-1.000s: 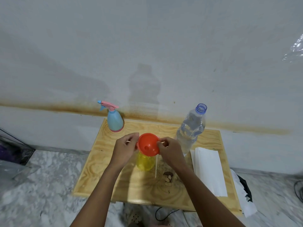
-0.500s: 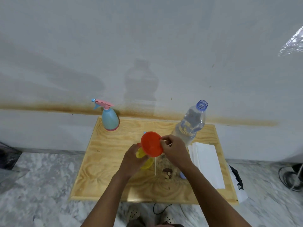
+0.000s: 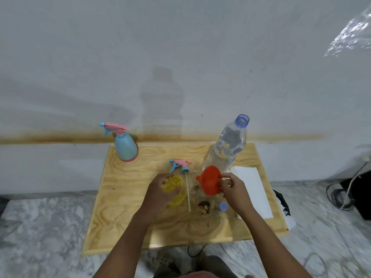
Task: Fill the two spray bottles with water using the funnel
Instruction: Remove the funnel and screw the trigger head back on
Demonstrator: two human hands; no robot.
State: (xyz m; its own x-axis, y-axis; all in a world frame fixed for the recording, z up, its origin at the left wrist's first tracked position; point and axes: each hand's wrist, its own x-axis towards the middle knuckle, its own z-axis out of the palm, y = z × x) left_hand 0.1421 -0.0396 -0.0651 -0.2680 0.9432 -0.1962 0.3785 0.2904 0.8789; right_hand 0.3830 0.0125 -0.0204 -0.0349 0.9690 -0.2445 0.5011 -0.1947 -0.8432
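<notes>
Curled round the shoulder of the yellow spray bottle (image 3: 174, 187), the left hand (image 3: 159, 190) holds it on the wooden table (image 3: 124, 197), near the middle, with its open mouth facing up. The right hand (image 3: 234, 189) pinches the rim of the orange funnel (image 3: 209, 182) between thumb and fingertips and holds it clear of the table. The funnel sits just right of the bottle's mouth, not touching it. It looks tipped on its side, with a small projection pointing left toward the bottle; whether that is the spout or a tab I cannot tell. Between the two lies the unscrewed spray head (image 3: 180, 164), its dip tube (image 3: 188, 194) running near-to-far. To seat the funnel, I judge the right hand must carry it left over the tube and turn the narrow end down into the mouth. The open water bottle (image 3: 226, 149) stands behind the funnel at far right, nearer the right hand, its blue cap (image 3: 223, 206) lying by that wrist. The blue spray bottle (image 3: 125, 146) stands at the far left corner, head on, well apart from both hands. A white sheet (image 3: 254, 189) lies along the right edge.
</notes>
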